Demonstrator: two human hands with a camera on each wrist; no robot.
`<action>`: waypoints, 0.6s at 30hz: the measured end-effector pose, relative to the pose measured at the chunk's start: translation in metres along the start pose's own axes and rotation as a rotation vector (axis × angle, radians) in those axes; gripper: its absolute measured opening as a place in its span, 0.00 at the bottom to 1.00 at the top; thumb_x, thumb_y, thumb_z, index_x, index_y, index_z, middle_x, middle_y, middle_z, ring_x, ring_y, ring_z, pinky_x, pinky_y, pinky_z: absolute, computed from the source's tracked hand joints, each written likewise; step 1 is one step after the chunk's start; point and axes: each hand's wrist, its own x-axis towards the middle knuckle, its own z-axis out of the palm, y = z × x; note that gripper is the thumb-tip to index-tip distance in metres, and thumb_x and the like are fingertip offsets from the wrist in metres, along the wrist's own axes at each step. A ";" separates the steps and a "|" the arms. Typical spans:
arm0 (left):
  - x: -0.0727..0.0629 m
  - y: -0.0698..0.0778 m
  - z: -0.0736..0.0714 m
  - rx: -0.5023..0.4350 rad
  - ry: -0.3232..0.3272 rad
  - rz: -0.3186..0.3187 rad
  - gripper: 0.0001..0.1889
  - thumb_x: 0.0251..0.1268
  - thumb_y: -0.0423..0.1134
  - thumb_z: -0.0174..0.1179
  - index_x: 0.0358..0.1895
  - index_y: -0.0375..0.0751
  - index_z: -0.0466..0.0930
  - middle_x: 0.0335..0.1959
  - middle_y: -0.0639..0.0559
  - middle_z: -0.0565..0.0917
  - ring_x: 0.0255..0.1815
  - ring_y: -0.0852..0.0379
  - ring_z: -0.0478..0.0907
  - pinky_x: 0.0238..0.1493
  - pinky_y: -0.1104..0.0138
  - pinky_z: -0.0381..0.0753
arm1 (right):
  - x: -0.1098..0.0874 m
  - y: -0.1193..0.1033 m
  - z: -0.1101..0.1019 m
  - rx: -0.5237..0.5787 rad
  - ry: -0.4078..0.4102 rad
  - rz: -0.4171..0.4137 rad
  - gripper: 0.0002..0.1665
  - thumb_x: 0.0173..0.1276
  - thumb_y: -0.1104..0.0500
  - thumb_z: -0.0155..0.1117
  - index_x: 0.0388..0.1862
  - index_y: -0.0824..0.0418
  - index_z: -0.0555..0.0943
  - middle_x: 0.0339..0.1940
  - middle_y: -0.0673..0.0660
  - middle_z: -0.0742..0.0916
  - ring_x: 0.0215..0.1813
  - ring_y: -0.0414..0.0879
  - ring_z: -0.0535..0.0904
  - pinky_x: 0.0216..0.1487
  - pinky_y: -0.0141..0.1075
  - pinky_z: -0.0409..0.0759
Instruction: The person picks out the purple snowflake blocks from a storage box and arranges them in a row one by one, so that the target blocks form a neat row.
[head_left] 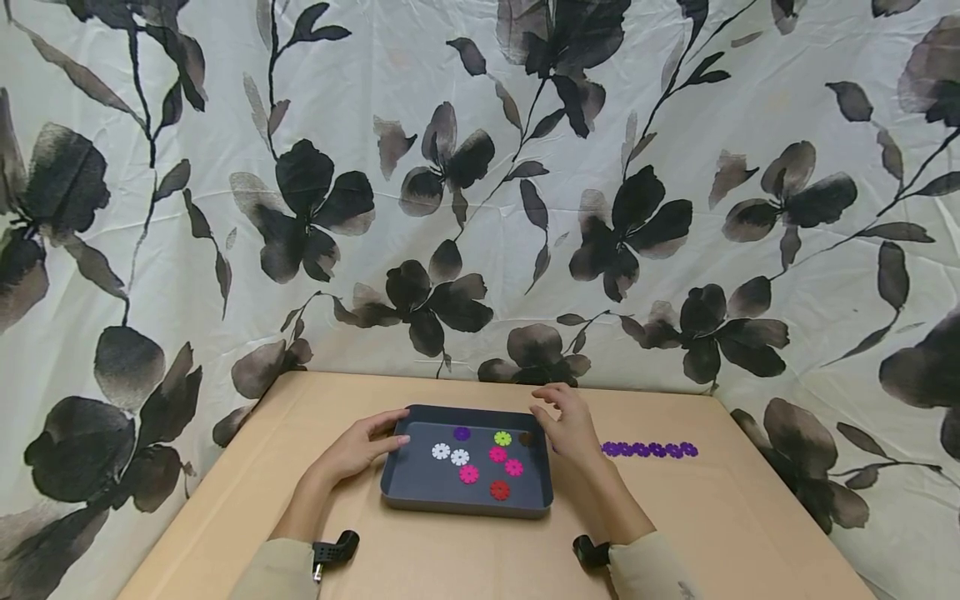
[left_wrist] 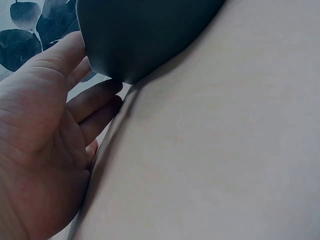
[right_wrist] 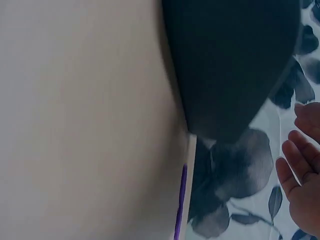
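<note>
1. My left hand (head_left: 358, 448) rests at the tray's (head_left: 405, 492) far-left corner — thumb on the rim, fingers along the outer wall, loosely straight, not clamped round it.
2. In the left wrist view the tray corner (left_wrist: 130, 45) sits right against my fingers (left_wrist: 92, 102), with bare worktop (left_wrist: 225, 160) beside them.
3. My right hand (head_left: 567, 425) hovers over the tray's far-right corner, fingers relaxed and a bit curled, holding nothing.
4. Just below my right fingertips, inside the tray: a brown disc (head_left: 525, 437) and a lime-green disc (head_left: 502, 437).
5. Other discs in the tray, btwn my two hands: purple (head_left: 461, 433), two white (head_left: 441, 451), three pink (head_left: 468, 473), one red (head_left: 499, 490) nearest me.
6. Right of my right hand, on the worktop — a row of purple discs (head_left: 649, 449), joined in a line, apart from the tray.
</note>
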 end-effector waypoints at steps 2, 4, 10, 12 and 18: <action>0.000 0.000 0.000 0.001 -0.003 0.002 0.35 0.69 0.54 0.69 0.76 0.49 0.72 0.79 0.47 0.70 0.82 0.44 0.62 0.82 0.46 0.60 | 0.002 -0.004 0.007 0.005 -0.024 -0.003 0.13 0.69 0.62 0.73 0.52 0.61 0.87 0.51 0.57 0.87 0.51 0.57 0.82 0.49 0.52 0.84; 0.000 0.000 0.001 0.003 -0.003 0.000 0.35 0.69 0.53 0.69 0.76 0.49 0.72 0.79 0.47 0.70 0.82 0.44 0.62 0.82 0.46 0.60 | 0.004 -0.008 0.013 0.015 -0.045 -0.007 0.13 0.69 0.61 0.74 0.52 0.60 0.88 0.50 0.57 0.87 0.50 0.58 0.83 0.50 0.53 0.84; -0.001 0.001 0.000 0.004 -0.002 -0.003 0.34 0.70 0.52 0.68 0.77 0.48 0.71 0.79 0.46 0.70 0.82 0.43 0.62 0.82 0.45 0.60 | 0.009 -0.021 0.032 0.034 -0.120 -0.016 0.13 0.68 0.61 0.74 0.51 0.59 0.88 0.51 0.56 0.88 0.50 0.59 0.84 0.51 0.53 0.86; -0.002 0.002 -0.001 0.004 0.001 -0.011 0.35 0.69 0.53 0.69 0.76 0.49 0.72 0.79 0.47 0.70 0.82 0.44 0.62 0.82 0.46 0.60 | 0.010 -0.026 0.038 0.034 -0.148 -0.022 0.13 0.69 0.61 0.74 0.52 0.59 0.88 0.52 0.56 0.88 0.50 0.58 0.84 0.50 0.50 0.87; -0.002 0.003 -0.001 -0.003 0.000 -0.018 0.35 0.69 0.53 0.69 0.76 0.48 0.72 0.79 0.47 0.70 0.82 0.44 0.62 0.82 0.47 0.60 | 0.011 -0.034 0.054 -0.023 -0.199 -0.066 0.14 0.69 0.61 0.74 0.52 0.60 0.88 0.50 0.56 0.87 0.48 0.49 0.84 0.48 0.41 0.85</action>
